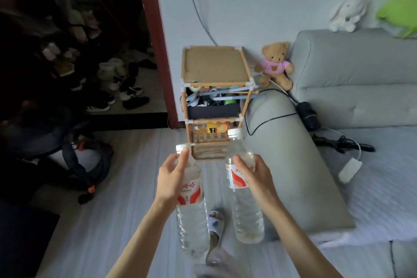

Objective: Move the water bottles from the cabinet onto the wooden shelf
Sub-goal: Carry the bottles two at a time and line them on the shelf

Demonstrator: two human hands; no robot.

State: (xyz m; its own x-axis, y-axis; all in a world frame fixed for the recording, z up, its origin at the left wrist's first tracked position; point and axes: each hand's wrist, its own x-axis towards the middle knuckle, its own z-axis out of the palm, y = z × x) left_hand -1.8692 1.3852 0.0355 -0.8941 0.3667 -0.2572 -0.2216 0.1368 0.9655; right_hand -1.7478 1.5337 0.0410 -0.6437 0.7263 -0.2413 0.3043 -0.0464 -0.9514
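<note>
With a water bottle [191, 205] gripped in the left hand [172, 178] and another [244, 189] in the right hand [255, 176], either could be knocked against the wooden shelf [214, 63] frame and dropped.

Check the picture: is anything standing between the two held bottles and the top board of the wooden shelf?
Nothing visible does. The left hand and right hand each hold a water bottle in front of the wooden shelf, whose top board looks bare.

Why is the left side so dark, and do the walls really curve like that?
Head view: the shoe area beyond the doorway is unlit, while the wooden shelf and sofa are daylit; the wide lens bends straight edges, and the lower edge blurs.
</note>
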